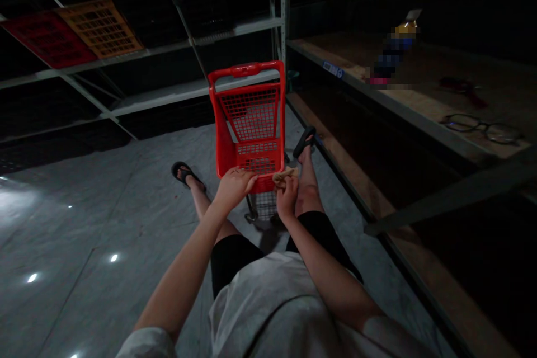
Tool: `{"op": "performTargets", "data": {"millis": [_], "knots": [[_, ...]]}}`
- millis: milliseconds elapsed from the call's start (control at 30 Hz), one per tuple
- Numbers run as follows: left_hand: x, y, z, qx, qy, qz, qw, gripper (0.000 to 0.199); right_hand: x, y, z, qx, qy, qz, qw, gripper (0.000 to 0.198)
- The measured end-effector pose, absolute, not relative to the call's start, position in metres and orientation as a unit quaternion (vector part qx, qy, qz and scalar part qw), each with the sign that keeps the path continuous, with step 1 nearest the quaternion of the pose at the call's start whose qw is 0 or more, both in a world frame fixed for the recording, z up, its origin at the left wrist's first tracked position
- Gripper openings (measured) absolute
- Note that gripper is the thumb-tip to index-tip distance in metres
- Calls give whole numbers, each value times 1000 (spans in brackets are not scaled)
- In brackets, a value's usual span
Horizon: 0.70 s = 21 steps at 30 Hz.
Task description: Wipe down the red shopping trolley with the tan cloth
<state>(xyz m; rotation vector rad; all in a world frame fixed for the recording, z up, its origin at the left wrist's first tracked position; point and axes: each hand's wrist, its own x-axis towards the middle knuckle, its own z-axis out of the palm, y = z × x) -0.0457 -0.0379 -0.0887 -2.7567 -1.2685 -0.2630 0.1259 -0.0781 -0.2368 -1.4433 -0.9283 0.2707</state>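
Observation:
A red plastic shopping cart (pixel 222 140) stands between my spread legs, its handle bar at the far end. On the near left corner of its basket rim rests my left hand (pixel 236 184), fingers bent over the edge. My right hand (pixel 287 196) is closed on a crumpled tan cloth (pixel 286 175), which lies against the near right corner of the rim. Part of the cloth is hidden by the fingers. Below the basket, a grey lower rack and a wheel show dimly.
Grey metal shelving (pixel 159 95) runs across the back, with a red crate (pixel 50 39) and a yellow crate (pixel 100 28). A wooden shelf (pixel 356 61) on the right bears a blurred bottle (pixel 394 50), eyeglasses (pixel 482 127) and a dark red object (pixel 461 89). My sandalled feet flank the cart.

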Motion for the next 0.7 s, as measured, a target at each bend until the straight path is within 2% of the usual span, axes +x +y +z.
{"op": "performTargets", "data": {"millis": [167, 433, 567, 700], "knots": [[-80, -27, -101, -887, -446, -69, 95, 40, 118, -79, -254, -656, -374, 176, 632, 30], [-57, -36, -107, -867, -474, -84, 126, 40, 101, -69, -184, -583, -409, 98, 695, 25], [-36, -44, -110, -857, -488, -107, 129, 42, 101, -77, -212, -630, -380, 152, 660, 25], [-16, -53, -114, -843, -507, -136, 118, 43, 102, -86, -241, -661, -360, 206, 625, 17]]}}
